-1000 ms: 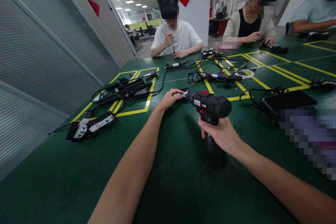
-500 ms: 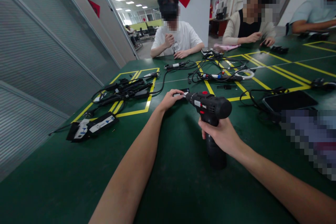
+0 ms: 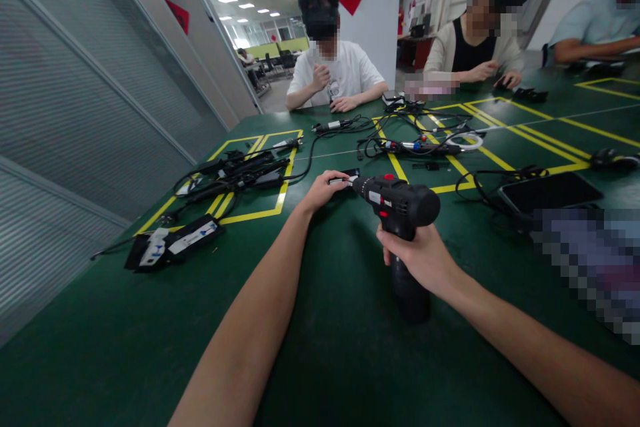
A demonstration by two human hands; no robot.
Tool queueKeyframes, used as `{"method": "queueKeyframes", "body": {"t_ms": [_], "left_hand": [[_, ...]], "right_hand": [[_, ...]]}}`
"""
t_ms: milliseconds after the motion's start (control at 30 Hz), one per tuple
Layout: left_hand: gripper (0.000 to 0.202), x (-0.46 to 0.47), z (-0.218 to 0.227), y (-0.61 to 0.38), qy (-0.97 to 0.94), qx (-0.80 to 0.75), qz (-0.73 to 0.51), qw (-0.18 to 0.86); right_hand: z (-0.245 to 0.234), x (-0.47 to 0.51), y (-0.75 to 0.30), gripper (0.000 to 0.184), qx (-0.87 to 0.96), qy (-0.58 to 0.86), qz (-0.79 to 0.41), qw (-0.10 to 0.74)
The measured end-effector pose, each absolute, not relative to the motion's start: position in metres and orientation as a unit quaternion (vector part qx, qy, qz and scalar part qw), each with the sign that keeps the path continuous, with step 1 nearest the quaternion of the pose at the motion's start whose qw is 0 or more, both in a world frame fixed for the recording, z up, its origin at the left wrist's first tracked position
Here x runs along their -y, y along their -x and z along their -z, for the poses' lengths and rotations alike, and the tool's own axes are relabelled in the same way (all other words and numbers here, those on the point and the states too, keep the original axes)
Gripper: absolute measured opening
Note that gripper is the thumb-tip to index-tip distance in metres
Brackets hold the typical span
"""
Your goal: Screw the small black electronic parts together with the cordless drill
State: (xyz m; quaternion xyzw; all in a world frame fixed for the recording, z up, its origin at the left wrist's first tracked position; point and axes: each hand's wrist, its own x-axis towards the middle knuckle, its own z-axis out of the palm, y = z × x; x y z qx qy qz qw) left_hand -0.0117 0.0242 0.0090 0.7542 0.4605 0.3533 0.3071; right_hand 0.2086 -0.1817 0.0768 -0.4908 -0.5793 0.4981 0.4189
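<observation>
My right hand [image 3: 419,255] is wrapped round the grip of a black cordless drill [image 3: 400,203] with a red switch on top; its base rests on the green table [image 3: 150,320]. The drill's nose points left at a small silver and black part [image 3: 344,179]. My left hand [image 3: 324,189] pinches that part right at the drill's tip, fingers closed on it, above a small black piece lying on the table.
A heap of black cables and adapters [image 3: 235,170] lies in a yellow-taped square at left. A black and white unit [image 3: 173,242] lies nearer me. More cables and tools [image 3: 425,143] sit beyond. A dark tablet [image 3: 550,191] lies at right. Three people sit opposite.
</observation>
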Motion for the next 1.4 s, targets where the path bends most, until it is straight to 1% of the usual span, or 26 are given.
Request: {"method": "queueKeyframes", "body": {"t_ms": [800, 1167, 1400], "left_hand": [[0.032, -0.0264, -0.0058, 0.0128, -0.754, -0.456, -0.36, 0.307], [0.033, -0.0254, -0.0081, 0.0138, -0.749, -0.465, -0.35, 0.316], [0.034, -0.0248, -0.0083, 0.0129, -0.746, -0.47, -0.351, 0.314]], "right_hand": [[-0.0734, 0.1806, -0.2069, 0.009, 0.568, 0.48, -0.503, 0.44], [-0.0758, 0.1793, -0.2087, 0.01, 0.579, 0.489, -0.498, 0.422], [-0.075, 0.1805, -0.2084, 0.011, 0.57, 0.495, -0.496, 0.428]]}}
